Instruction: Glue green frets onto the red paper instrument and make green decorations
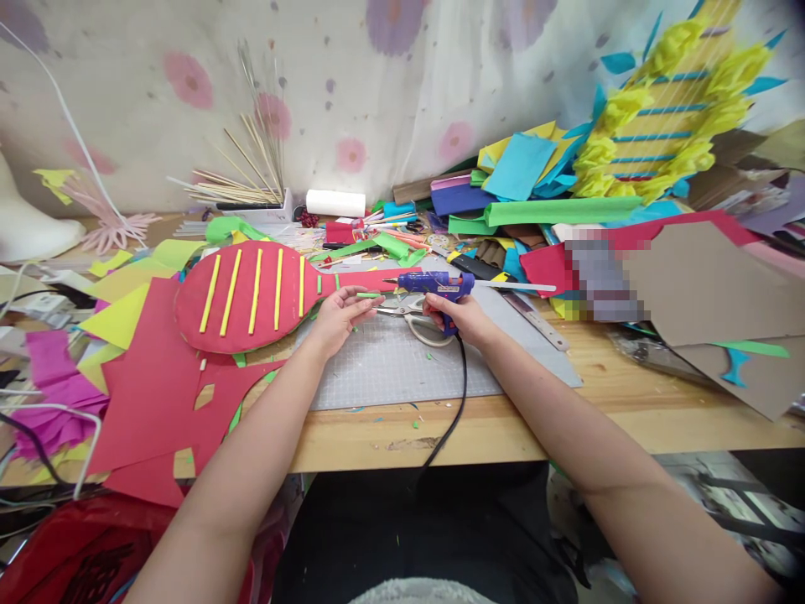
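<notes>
Flowered curtain [308, 92] was hung behind wooden table [352, 453]; coloured sheets [519, 168] were piled toward back. Grey cutting mat [390, 373] was laid at centre. Blue glue gun [433, 283] was gripped by handle in right hand [462, 315], fingers wrapped around it; white glue stick [516, 286] was left protruding from its rear. Small green strip [368, 295] was pinched in left hand [343, 317], fingertips closed narrowly, near gun's nozzle [390, 280], above mat. Red paddle-shaped piece [242, 294], crossed by yellow strips [256, 289], was laid at left. Scissors [410, 309] were placed between hands.
</notes>
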`<state>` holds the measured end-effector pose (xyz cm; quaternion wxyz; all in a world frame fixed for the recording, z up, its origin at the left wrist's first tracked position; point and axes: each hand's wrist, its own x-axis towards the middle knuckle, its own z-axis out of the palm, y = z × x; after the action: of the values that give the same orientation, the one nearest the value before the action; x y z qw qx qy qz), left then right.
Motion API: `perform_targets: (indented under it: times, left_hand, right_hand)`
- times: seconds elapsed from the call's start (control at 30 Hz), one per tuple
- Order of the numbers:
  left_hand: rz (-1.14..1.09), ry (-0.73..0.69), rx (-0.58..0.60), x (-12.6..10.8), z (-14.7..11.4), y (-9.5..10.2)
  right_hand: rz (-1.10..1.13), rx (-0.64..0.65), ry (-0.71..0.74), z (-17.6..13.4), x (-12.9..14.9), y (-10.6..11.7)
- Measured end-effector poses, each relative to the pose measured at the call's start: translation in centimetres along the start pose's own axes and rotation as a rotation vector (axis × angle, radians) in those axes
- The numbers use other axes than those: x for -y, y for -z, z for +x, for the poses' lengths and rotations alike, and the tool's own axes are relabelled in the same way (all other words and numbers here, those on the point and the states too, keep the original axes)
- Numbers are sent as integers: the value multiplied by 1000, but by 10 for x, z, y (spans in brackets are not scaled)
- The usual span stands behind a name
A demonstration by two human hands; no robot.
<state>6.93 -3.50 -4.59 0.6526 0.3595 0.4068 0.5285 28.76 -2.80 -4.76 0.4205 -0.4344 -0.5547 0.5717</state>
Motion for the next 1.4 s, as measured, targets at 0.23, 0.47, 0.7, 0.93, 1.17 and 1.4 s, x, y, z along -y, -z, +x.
perform_targets:
  times: [0.23, 0.47, 0.7, 0.93, 1.17, 1.4]
  left_hand:
    - [29, 5, -34, -1, 2, 3]
    - [-9, 45, -8, -5, -2, 4]
    - [-64, 85, -34, -6, -1, 2]
    - [-88, 131, -56, -4, 0, 4]
    - [-102, 151, -51, -5, 1, 4]
    - [-86, 156, -49, -5, 2, 4]
  right_hand:
    - [-49, -1, 13, -1, 1, 0]
    - [-191, 81, 29, -3, -2, 1]
    - [-246, 92, -34, -7, 9, -4]
    - [-297, 98, -49, -6, 7, -4]
    - [-368, 131, -8, -5, 5, -2]
    - [-378, 132, -20, -4, 2, 0]
